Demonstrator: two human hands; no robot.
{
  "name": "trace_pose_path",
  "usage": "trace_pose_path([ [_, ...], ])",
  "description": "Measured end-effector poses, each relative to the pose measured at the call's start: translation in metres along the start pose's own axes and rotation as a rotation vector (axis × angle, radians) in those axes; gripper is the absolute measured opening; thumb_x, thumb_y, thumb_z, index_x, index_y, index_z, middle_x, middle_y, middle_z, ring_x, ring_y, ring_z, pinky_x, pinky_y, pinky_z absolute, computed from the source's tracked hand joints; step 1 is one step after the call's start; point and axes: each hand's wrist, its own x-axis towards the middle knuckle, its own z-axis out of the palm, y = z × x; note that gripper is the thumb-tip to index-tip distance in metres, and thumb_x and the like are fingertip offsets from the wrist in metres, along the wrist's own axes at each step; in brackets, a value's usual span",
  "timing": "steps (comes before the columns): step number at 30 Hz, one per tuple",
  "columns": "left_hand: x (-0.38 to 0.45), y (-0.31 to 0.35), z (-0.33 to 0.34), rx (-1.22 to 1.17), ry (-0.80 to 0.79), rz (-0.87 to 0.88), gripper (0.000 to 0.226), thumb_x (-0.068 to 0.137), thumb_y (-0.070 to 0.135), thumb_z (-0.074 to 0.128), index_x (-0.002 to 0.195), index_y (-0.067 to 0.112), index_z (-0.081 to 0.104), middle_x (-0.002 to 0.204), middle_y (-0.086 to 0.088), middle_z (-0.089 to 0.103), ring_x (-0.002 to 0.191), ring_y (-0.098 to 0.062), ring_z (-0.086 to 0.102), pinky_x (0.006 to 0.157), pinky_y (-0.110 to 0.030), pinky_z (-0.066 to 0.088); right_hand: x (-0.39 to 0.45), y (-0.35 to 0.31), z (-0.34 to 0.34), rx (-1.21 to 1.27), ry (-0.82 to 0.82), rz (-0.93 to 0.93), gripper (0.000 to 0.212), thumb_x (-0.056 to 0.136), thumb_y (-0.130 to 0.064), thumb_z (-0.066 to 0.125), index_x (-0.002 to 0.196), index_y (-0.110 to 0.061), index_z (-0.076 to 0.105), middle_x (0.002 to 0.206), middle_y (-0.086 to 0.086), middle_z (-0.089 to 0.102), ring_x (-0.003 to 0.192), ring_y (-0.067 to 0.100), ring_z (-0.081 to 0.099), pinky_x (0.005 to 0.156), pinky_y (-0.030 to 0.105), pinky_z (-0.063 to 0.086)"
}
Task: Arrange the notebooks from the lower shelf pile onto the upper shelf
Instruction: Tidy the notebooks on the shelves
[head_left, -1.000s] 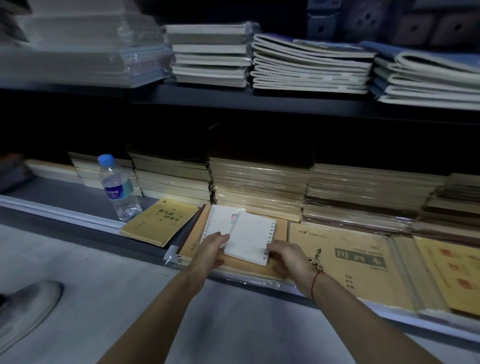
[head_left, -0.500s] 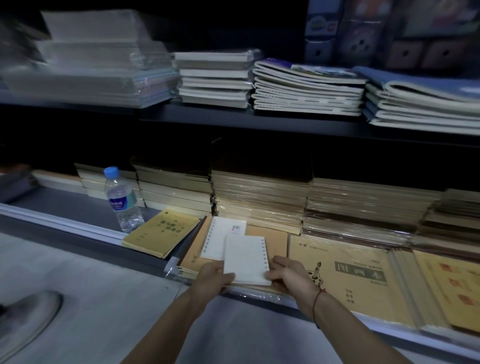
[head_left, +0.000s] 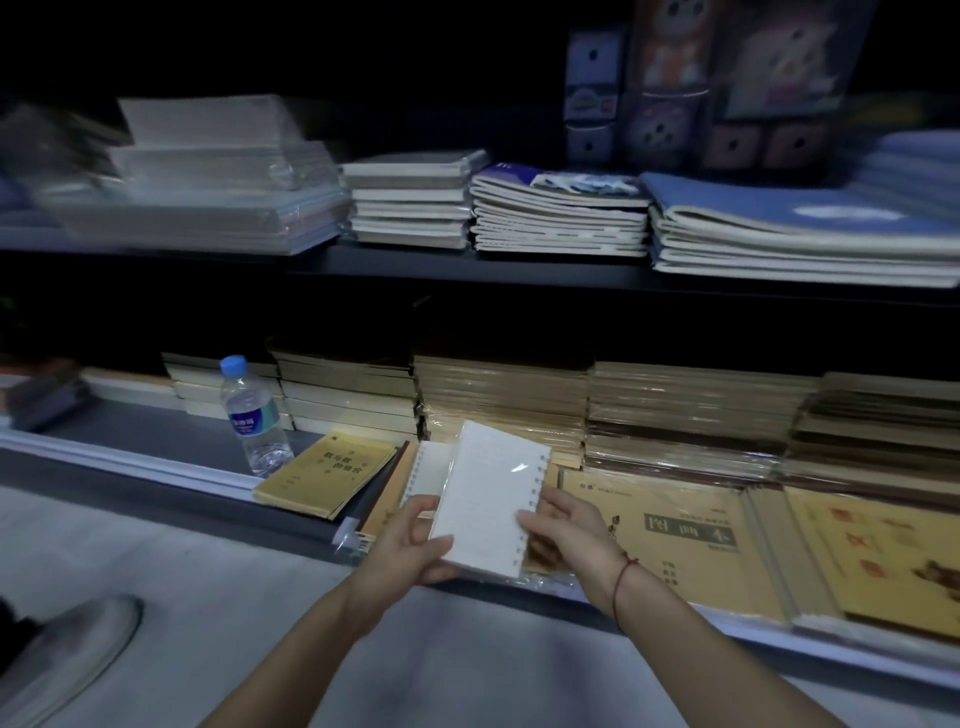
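A white loose-leaf notebook (head_left: 488, 499) in clear wrap is lifted off the lower shelf, tilted up toward me. My left hand (head_left: 410, 545) grips its lower left corner, thumb on top. My right hand (head_left: 563, 530) holds its punched right edge. A second white notebook (head_left: 428, 475) lies behind it on a brown pile (head_left: 387, 512) at the lower shelf's front. On the upper shelf (head_left: 519, 267) stands a stack of similar white notebooks (head_left: 410, 200).
A water bottle (head_left: 252, 415) stands on the lower shelf left of a yellow booklet (head_left: 330, 475). Brown notebook piles (head_left: 504, 402) fill the lower shelf. Blue-covered exercise books (head_left: 558, 215) and wrapped packs (head_left: 208, 171) fill the upper shelf. A shoe (head_left: 67, 654) shows at bottom left.
Both hands picked the top white notebook off the brown pile and raised it, tilting it up. The view has swung upward toward the upper shelf.
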Motion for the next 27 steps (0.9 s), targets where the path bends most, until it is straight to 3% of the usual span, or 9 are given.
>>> trace_pose_path([
  [5, -0.020, 0.032, -0.003, 0.030, 0.027, 0.112, 0.033, 0.094, 0.001, 0.053, 0.124, 0.010, 0.045, 0.111, -0.009, 0.071, 0.099, -0.027, 0.069, 0.079, -0.034, 0.059, -0.016, -0.032, 0.001, 0.029, -0.007, -0.072, 0.037, 0.085, 0.003, 0.065, 0.118, -0.012, 0.059, 0.103, 0.002, 0.074, 0.095, 0.018, 0.070, 0.077, 0.027, 0.056],
  [11, -0.044, 0.080, 0.012, -0.002, 0.138, 0.274, 0.024, 0.092, 0.006, 0.056, 0.115, 0.008, 0.051, 0.110, -0.008, 0.069, 0.097, -0.025, 0.069, 0.066, -0.028, 0.060, -0.046, -0.084, 0.001, -0.034, -0.059, -0.198, 0.037, 0.084, -0.008, 0.070, 0.119, -0.012, 0.059, 0.109, 0.003, 0.072, 0.103, 0.018, 0.067, 0.094, 0.037, 0.052],
  [13, -0.048, 0.093, 0.016, 0.020, 0.154, 0.319, 0.024, 0.091, 0.007, 0.058, 0.115, 0.007, 0.052, 0.108, -0.009, 0.069, 0.096, -0.023, 0.069, 0.067, -0.029, 0.060, -0.056, -0.100, -0.001, -0.050, -0.072, -0.242, 0.031, 0.084, -0.010, 0.069, 0.114, -0.012, 0.062, 0.106, 0.002, 0.073, 0.103, 0.020, 0.068, 0.092, 0.037, 0.053],
  [19, -0.057, 0.129, 0.031, 0.100, 0.190, 0.488, 0.018, 0.090, 0.005, 0.059, 0.108, 0.005, 0.054, 0.106, -0.013, 0.068, 0.094, -0.025, 0.068, 0.073, -0.034, 0.059, -0.076, -0.139, -0.005, -0.016, -0.052, -0.325, 0.029, 0.077, -0.005, 0.075, 0.104, -0.009, 0.065, 0.096, 0.004, 0.074, 0.086, 0.015, 0.071, 0.066, 0.023, 0.054],
  [24, -0.067, 0.150, 0.041, 0.114, 0.223, 0.604, 0.015, 0.090, 0.009, 0.061, 0.104, 0.011, 0.055, 0.107, -0.009, 0.064, 0.098, -0.023, 0.065, 0.081, -0.037, 0.057, -0.088, -0.166, -0.005, -0.118, 0.033, -0.487, 0.031, 0.068, -0.012, 0.084, 0.096, -0.011, 0.071, 0.092, 0.003, 0.075, 0.092, 0.019, 0.070, 0.080, 0.032, 0.057],
  [27, -0.074, 0.160, 0.052, 0.000, 0.297, 0.586, 0.016, 0.088, 0.002, 0.061, 0.100, 0.012, 0.055, 0.105, -0.011, 0.063, 0.098, -0.027, 0.062, 0.087, -0.041, 0.053, -0.099, -0.184, -0.002, -0.223, 0.081, -0.631, 0.024, 0.067, -0.013, 0.085, 0.086, -0.013, 0.071, 0.082, -0.001, 0.075, 0.083, 0.013, 0.071, 0.073, 0.026, 0.057],
])
